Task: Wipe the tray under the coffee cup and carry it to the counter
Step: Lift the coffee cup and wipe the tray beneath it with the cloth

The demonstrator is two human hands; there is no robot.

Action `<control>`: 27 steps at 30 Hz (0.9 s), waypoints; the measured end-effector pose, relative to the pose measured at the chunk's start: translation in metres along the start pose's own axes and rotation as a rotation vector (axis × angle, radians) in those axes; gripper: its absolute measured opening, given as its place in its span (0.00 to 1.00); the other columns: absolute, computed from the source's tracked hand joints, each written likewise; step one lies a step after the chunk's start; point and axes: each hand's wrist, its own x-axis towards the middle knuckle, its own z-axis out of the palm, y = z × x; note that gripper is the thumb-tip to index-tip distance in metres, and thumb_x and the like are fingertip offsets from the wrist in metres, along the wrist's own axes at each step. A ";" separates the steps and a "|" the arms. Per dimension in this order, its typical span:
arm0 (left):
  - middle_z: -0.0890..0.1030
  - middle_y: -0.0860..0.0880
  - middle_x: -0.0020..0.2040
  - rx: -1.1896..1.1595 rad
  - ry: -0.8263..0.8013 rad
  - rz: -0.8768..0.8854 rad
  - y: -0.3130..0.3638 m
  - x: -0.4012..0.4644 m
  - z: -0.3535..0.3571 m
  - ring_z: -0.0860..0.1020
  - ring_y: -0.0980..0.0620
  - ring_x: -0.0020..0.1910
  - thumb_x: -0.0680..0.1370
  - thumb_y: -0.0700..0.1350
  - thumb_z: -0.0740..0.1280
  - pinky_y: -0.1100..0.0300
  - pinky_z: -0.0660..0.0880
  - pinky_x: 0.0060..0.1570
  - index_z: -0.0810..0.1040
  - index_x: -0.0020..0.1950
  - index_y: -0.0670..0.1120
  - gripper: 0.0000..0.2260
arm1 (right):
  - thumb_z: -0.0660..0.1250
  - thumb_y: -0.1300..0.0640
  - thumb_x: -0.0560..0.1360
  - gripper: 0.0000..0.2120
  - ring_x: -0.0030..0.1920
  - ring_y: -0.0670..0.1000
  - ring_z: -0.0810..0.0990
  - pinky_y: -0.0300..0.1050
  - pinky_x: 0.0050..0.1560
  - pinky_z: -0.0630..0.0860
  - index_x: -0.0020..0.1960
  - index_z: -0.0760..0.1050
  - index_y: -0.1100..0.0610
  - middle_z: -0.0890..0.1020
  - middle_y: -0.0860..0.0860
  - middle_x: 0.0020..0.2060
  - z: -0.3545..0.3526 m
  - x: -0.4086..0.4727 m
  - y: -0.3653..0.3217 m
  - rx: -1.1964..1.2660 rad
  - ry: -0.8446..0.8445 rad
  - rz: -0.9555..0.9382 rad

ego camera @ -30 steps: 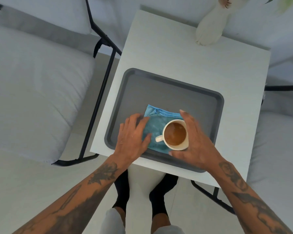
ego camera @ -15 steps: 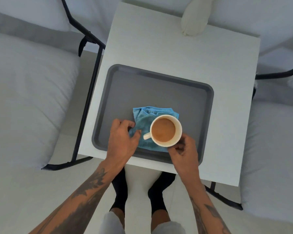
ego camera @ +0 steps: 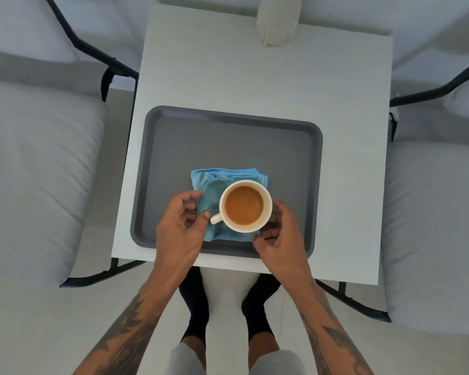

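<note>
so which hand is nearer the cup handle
Left. The left hand has its thumb tip right beside the cup handle, over the blue cloth. The right hand is on the cup's opposite side.

Cup (ego camera: 245,206) on cloth (ego camera: 211,185) on tray (ego camera: 228,136), tray on table's (ego camera: 255,77) near half, vase (ego camera: 278,20) behind.

1. The right hand (ego camera: 280,239) has let go of the coffee cup (ego camera: 244,206) and hangs loosely curled at its lower right.
2. The left hand (ego camera: 180,228) has lifted off the blue cloth (ego camera: 210,185), fingers spread.
</note>
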 end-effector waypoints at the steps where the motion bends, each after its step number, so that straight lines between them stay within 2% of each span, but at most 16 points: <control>1: 0.80 0.59 0.51 0.034 -0.010 0.034 -0.002 0.001 -0.001 0.80 0.59 0.47 0.77 0.41 0.70 0.63 0.81 0.44 0.75 0.58 0.56 0.15 | 0.75 0.60 0.69 0.39 0.49 0.46 0.80 0.41 0.48 0.82 0.74 0.60 0.45 0.73 0.47 0.62 -0.002 -0.002 -0.002 -0.053 0.003 -0.037; 4: 0.77 0.63 0.50 0.125 -0.008 0.073 -0.009 0.007 -0.006 0.78 0.68 0.45 0.78 0.38 0.68 0.69 0.79 0.42 0.75 0.59 0.55 0.14 | 0.78 0.55 0.67 0.47 0.62 0.43 0.75 0.32 0.52 0.75 0.76 0.52 0.42 0.65 0.43 0.69 -0.009 -0.008 -0.013 -0.164 -0.015 -0.164; 6: 0.77 0.59 0.51 0.251 -0.002 0.110 -0.014 0.010 -0.009 0.78 0.66 0.46 0.78 0.39 0.68 0.65 0.80 0.44 0.76 0.62 0.50 0.14 | 0.78 0.53 0.67 0.50 0.69 0.42 0.69 0.38 0.60 0.76 0.78 0.51 0.44 0.62 0.42 0.72 -0.010 -0.008 -0.021 -0.167 -0.048 -0.246; 8: 0.74 0.51 0.57 0.465 0.007 0.241 -0.018 0.012 -0.012 0.76 0.58 0.52 0.77 0.40 0.69 0.58 0.80 0.50 0.76 0.65 0.46 0.16 | 0.79 0.51 0.66 0.52 0.73 0.44 0.65 0.47 0.66 0.75 0.79 0.49 0.45 0.61 0.42 0.74 -0.008 -0.005 -0.027 -0.169 -0.086 -0.282; 9: 0.73 0.48 0.59 0.553 0.018 0.329 -0.019 0.012 -0.013 0.74 0.54 0.56 0.77 0.40 0.70 0.58 0.79 0.50 0.76 0.65 0.44 0.16 | 0.79 0.50 0.66 0.53 0.73 0.43 0.64 0.50 0.67 0.74 0.79 0.48 0.44 0.61 0.42 0.74 -0.007 -0.002 -0.029 -0.175 -0.095 -0.283; 11: 0.73 0.46 0.60 0.598 0.023 0.455 -0.016 0.010 -0.017 0.71 0.52 0.59 0.76 0.39 0.69 0.59 0.76 0.49 0.76 0.65 0.43 0.17 | 0.79 0.49 0.66 0.52 0.73 0.42 0.64 0.51 0.68 0.73 0.79 0.49 0.46 0.62 0.41 0.74 -0.007 0.002 -0.029 -0.162 -0.093 -0.287; 13: 0.72 0.46 0.60 0.577 -0.009 0.475 -0.014 0.006 -0.019 0.70 0.55 0.60 0.77 0.39 0.69 0.61 0.76 0.48 0.75 0.66 0.44 0.17 | 0.80 0.48 0.66 0.52 0.73 0.41 0.64 0.49 0.69 0.73 0.79 0.51 0.47 0.63 0.41 0.74 -0.007 0.004 -0.027 -0.138 -0.087 -0.292; 15: 0.72 0.47 0.60 0.544 -0.006 0.382 -0.016 0.004 -0.017 0.72 0.55 0.57 0.78 0.40 0.67 0.61 0.76 0.47 0.73 0.68 0.45 0.18 | 0.80 0.47 0.65 0.52 0.74 0.41 0.63 0.43 0.71 0.69 0.79 0.51 0.48 0.63 0.41 0.75 -0.005 0.005 -0.026 -0.144 -0.087 -0.295; 17: 0.71 0.50 0.59 0.496 0.014 0.229 -0.020 0.005 -0.013 0.76 0.53 0.54 0.79 0.44 0.67 0.58 0.77 0.49 0.71 0.68 0.47 0.18 | 0.80 0.45 0.64 0.52 0.73 0.41 0.63 0.34 0.69 0.65 0.79 0.52 0.48 0.63 0.41 0.74 -0.002 0.007 -0.028 -0.156 -0.073 -0.308; 18: 0.72 0.51 0.57 0.489 0.013 0.172 -0.021 0.007 -0.011 0.76 0.53 0.52 0.78 0.46 0.68 0.57 0.78 0.49 0.71 0.68 0.48 0.19 | 0.80 0.45 0.64 0.51 0.73 0.41 0.64 0.33 0.67 0.66 0.78 0.54 0.49 0.65 0.41 0.73 0.000 0.008 -0.030 -0.158 -0.059 -0.321; 20: 0.76 0.51 0.50 0.470 0.005 0.076 -0.023 0.013 -0.008 0.77 0.53 0.45 0.76 0.47 0.71 0.60 0.76 0.43 0.74 0.65 0.48 0.18 | 0.81 0.47 0.63 0.48 0.70 0.42 0.68 0.38 0.66 0.70 0.76 0.60 0.51 0.69 0.43 0.70 0.001 0.011 -0.031 -0.157 -0.033 -0.356; 23: 0.79 0.50 0.39 0.381 -0.002 -0.083 -0.015 0.021 -0.007 0.78 0.54 0.37 0.74 0.48 0.73 0.65 0.72 0.35 0.80 0.51 0.46 0.09 | 0.81 0.48 0.62 0.45 0.67 0.42 0.71 0.41 0.63 0.74 0.73 0.63 0.51 0.71 0.44 0.67 -0.007 0.011 -0.037 -0.173 -0.054 -0.360; 25: 0.81 0.46 0.39 0.263 -0.067 -0.109 -0.009 0.021 -0.009 0.78 0.52 0.38 0.73 0.49 0.73 0.61 0.75 0.38 0.80 0.45 0.46 0.08 | 0.81 0.47 0.61 0.45 0.65 0.40 0.72 0.34 0.60 0.73 0.72 0.63 0.48 0.71 0.41 0.66 -0.015 0.006 -0.045 -0.205 -0.102 -0.364; 27: 0.82 0.44 0.44 -0.022 -0.163 -0.107 0.007 0.014 -0.015 0.80 0.49 0.42 0.70 0.46 0.70 0.53 0.78 0.44 0.78 0.46 0.42 0.09 | 0.81 0.46 0.61 0.44 0.64 0.36 0.71 0.26 0.58 0.68 0.71 0.63 0.44 0.70 0.37 0.65 -0.027 -0.003 -0.056 -0.230 -0.142 -0.373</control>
